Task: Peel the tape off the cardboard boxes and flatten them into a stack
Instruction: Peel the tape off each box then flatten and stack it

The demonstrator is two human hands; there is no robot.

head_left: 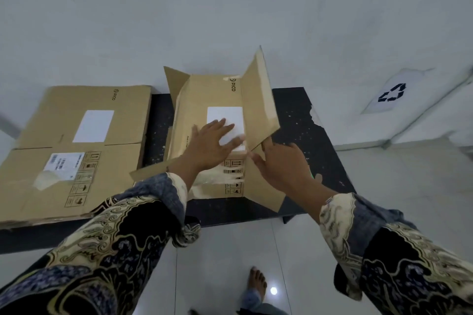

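Half-collapsed box (220,135) on the black table's (307,115) middle, long axis running away from the near edge, under the left hand (213,139) pressing with spread straight fingers, the right hand (279,163) with loosely extended fingers just beneath its raised right flap (261,100).

Hands on a half-collapsed cardboard box

The left hand (213,139) presses flat, fingers spread, on the box (202,100) and its white label (225,115); the right hand (279,163), just beside it, touches the raised flap (258,100) from below; well left of both lies a flattened box (76,146) on the dark table (302,120).
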